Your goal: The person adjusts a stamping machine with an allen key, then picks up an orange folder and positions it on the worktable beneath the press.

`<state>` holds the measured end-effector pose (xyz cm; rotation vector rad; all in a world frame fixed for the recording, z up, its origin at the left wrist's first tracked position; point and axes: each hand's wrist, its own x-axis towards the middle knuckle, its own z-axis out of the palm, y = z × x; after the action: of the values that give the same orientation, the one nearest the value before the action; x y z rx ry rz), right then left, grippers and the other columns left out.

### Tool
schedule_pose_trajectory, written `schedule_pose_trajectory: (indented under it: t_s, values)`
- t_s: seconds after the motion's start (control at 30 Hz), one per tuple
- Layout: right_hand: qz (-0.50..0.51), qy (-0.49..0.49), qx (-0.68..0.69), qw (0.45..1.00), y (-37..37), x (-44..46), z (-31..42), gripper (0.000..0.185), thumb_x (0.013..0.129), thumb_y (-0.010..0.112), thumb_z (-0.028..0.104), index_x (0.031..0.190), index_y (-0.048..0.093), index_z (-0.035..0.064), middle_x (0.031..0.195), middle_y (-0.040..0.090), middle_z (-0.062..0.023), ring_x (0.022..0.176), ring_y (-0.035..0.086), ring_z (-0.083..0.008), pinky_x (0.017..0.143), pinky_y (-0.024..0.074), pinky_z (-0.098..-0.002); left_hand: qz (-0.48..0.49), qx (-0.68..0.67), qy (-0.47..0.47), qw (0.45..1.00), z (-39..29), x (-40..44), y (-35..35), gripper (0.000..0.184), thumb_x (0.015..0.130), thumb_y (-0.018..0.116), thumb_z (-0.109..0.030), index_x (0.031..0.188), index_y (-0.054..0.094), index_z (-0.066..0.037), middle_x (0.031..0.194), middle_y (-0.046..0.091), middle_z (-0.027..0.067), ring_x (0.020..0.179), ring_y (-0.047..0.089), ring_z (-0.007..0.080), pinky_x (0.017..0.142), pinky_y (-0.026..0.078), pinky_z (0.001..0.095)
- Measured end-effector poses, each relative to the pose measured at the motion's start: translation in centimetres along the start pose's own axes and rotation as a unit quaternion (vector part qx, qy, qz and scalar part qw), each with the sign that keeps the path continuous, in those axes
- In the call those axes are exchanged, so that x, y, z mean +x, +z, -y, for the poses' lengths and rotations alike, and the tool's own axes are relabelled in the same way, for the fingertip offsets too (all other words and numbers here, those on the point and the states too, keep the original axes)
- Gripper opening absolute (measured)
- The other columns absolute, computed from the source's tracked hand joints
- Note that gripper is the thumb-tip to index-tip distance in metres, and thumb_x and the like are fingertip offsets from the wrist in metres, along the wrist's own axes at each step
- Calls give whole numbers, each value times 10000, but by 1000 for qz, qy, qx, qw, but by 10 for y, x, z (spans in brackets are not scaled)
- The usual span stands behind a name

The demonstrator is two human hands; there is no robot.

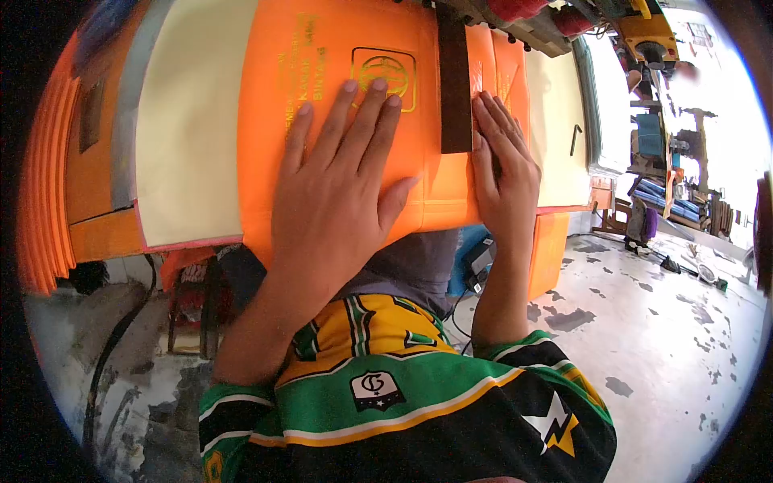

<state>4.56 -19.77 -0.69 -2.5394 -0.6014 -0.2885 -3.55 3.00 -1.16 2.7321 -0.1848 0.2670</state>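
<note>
An orange plastic-looking cover [266, 121] with yellow print and a boxed round emblem lies in front of me. My left hand [334, 181] rests palm down on it, fingers spread, the fingertips by the emblem. My right hand [507, 161] lies on the cover's right part, its fingers stretched out and side by side. Between the hands a dark brown flat strip [456, 97] reaches down over the cover from the machine [543, 28] above. The right fingertips are close beside the strip's edge; whether they touch it I cannot tell.
The cover lies on a pale work surface [189, 121]. A small black hex key [575, 139] is to the right. Stacked orange sheets [52, 185] stand at far left. Another orange piece [547, 253] hangs below the right edge. A black cable [117, 338] runs down on the left.
</note>
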Motion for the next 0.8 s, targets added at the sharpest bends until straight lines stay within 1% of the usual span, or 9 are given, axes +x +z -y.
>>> schedule_pose_trajectory:
  t_s: [0.3, 0.63, 0.8]
  values:
    - [10, 15, -11, 1000, -1, 0, 5, 374, 1067, 624, 131, 1421, 715, 57, 1525, 655, -166, 1492, 555, -350, 1268, 376, -496, 46, -5, -15, 999, -2, 2, -8, 861, 993, 677, -466, 1705, 362, -99, 1786, 332, 85, 1646, 303, 302, 1331, 218, 563]
    - [12, 9, -14, 1000, -2, 1, 6, 390, 1067, 629, 137, 1442, 707, 63, 1530, 654, -159, 1495, 554, -343, 1267, 379, -494, 61, 2, -21, 998, -2, 3, -9, 893, 978, 679, -473, 1722, 336, -119, 1794, 319, 77, 1650, 296, 300, 1329, 222, 564]
    - [9, 8, -12, 1000, -1, 0, 6, 386, 1071, 636, 150, 1440, 709, 65, 1527, 656, -161, 1495, 554, -340, 1267, 378, -495, 59, -4, -22, 998, -2, 2, -9, 898, 985, 673, -481, 1729, 320, -123, 1800, 306, 73, 1660, 271, 301, 1336, 200, 563]
